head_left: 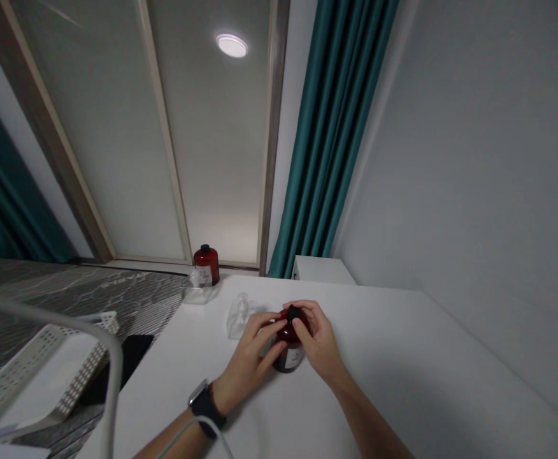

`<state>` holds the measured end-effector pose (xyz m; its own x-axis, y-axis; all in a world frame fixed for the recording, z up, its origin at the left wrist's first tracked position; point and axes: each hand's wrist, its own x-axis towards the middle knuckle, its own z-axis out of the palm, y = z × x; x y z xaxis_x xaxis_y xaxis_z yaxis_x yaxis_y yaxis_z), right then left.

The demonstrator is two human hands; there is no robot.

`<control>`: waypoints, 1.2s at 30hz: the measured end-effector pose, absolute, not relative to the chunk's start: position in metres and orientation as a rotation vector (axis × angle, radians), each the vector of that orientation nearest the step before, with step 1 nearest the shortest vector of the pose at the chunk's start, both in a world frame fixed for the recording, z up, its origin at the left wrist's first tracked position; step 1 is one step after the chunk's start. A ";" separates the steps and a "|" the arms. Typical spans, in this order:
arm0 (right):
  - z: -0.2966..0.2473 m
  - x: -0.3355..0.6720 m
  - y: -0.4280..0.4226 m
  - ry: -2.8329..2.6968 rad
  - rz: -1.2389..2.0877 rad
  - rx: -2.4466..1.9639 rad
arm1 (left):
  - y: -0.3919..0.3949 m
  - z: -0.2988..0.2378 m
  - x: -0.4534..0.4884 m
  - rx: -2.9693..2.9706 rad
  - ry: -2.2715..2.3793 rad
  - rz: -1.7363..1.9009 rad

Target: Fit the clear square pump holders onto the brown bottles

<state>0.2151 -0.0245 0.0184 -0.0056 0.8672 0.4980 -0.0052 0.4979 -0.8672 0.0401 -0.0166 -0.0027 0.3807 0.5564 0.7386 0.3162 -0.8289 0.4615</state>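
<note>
A dark red bottle (288, 356) with a black cap and a pale label stands on the white table (379, 357), between my two hands. My left hand (256, 349), with a dark watch on the wrist, wraps its fingers against the bottle's left side and shoulder. On the other side, my right hand (318, 338) curls around the top, its thumb and fingers at the black cap (293, 312). Just behind my left hand lies a clear plastic piece (239, 319), seemingly a small transparent packaging tray.
A second red bottle (206, 264) with a black cap stands at the table's far left corner, behind another clear plastic piece (197, 293). A white perforated basket (64, 357) is at lower left, and a grey tube (111, 382) arcs close by. A white box (324, 269) sits beyond the far edge.
</note>
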 end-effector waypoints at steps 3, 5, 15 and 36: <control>0.021 0.215 -0.025 -1.360 0.841 -0.784 | -0.017 -0.002 0.040 2.399 0.766 1.428; 0.022 0.217 -0.024 -1.326 0.821 -0.772 | -0.017 -0.002 0.040 2.398 0.762 1.432; 0.014 0.263 -0.007 -1.452 0.658 -1.025 | -0.015 -0.005 0.040 2.411 0.800 1.422; -0.043 0.327 -0.009 -1.979 0.170 -1.580 | -0.013 -0.002 0.037 2.453 0.778 1.431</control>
